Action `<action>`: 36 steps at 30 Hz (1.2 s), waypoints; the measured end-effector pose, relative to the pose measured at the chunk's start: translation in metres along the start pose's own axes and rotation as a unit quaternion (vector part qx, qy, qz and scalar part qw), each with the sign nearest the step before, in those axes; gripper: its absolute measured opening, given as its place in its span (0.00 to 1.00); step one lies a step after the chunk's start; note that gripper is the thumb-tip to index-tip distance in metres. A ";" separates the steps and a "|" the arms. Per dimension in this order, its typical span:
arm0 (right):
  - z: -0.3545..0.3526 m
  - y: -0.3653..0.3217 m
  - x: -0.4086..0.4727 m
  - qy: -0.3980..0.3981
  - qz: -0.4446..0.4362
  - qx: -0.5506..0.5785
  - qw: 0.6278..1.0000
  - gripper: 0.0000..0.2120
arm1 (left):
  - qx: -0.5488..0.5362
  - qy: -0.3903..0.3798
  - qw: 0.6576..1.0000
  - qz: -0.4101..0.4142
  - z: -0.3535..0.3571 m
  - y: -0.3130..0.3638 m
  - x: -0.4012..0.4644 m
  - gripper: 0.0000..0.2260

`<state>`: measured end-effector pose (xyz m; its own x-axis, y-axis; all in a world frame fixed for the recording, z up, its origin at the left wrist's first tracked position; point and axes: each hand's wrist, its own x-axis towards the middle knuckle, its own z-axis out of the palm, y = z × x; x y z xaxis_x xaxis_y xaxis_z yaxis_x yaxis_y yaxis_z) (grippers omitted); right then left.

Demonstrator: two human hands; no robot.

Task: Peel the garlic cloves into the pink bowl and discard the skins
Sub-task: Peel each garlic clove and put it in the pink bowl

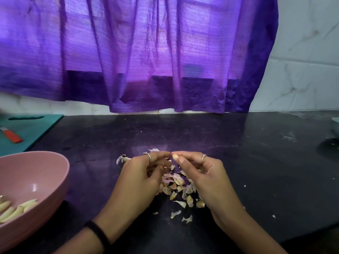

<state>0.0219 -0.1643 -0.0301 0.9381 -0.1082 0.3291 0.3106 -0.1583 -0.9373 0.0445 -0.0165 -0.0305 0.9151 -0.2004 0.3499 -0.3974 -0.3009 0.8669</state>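
My right hand [200, 169] pinches a pale garlic clove [175, 157] between thumb and fingertips, above the black counter. Close beside it on the left, my left hand [145, 173] has its fingers curled, the fingertips almost meeting the clove; whether it holds a scrap of skin I cannot tell. Under and between both hands lies a heap of garlic skins [178, 187]. The pink bowl [45, 162] stands at the near left and holds several peeled cloves [16, 208].
A teal cutting board [36, 129] with an orange-handled knife [12, 135] lies at the far left. A purple curtain [146, 61] hangs behind the counter. Loose skin bits [273, 216] dot the black counter [256, 162]. A dark object shows at the right edge.
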 end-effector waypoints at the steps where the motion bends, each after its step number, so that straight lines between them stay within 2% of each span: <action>1: 0.000 0.001 0.000 0.002 -0.006 -0.008 1.000 0.07 | -0.021 -0.006 1.000 -0.003 0.000 0.001 0.000 0.19; 3: 0.000 0.001 0.001 0.003 -0.015 -0.023 1.000 0.09 | -0.078 -0.010 0.997 -0.011 0.001 0.006 -0.002 0.17; 7: -0.001 -0.001 0.000 -0.001 -0.024 -0.016 1.000 0.10 | -0.143 -0.004 0.990 -0.008 0.003 0.010 -0.003 0.07; 12: 0.000 -0.006 -0.002 -0.020 -0.018 0.048 0.998 0.09 | -0.166 0.002 0.986 0.003 0.002 0.009 -0.003 0.08; 21: -0.001 -0.007 -0.002 -0.020 -0.001 0.085 0.996 0.12 | -0.118 0.015 0.992 0.040 0.002 0.007 -0.002 0.07; 28: -0.002 -0.008 -0.004 -0.001 -0.017 0.051 0.999 0.04 | -0.093 0.038 0.994 0.040 0.002 0.004 -0.001 0.07; 36: -0.002 -0.005 -0.003 0.001 0.015 0.073 0.997 0.06 | -0.022 0.074 0.994 0.075 0.000 0.001 0.000 0.06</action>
<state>0.0172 -0.1654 -0.0262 0.9470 -0.1130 0.3006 0.3015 -0.0096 -0.9534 0.0441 -0.0169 -0.0299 0.8468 -0.0994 0.5225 -0.5302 -0.2357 0.8145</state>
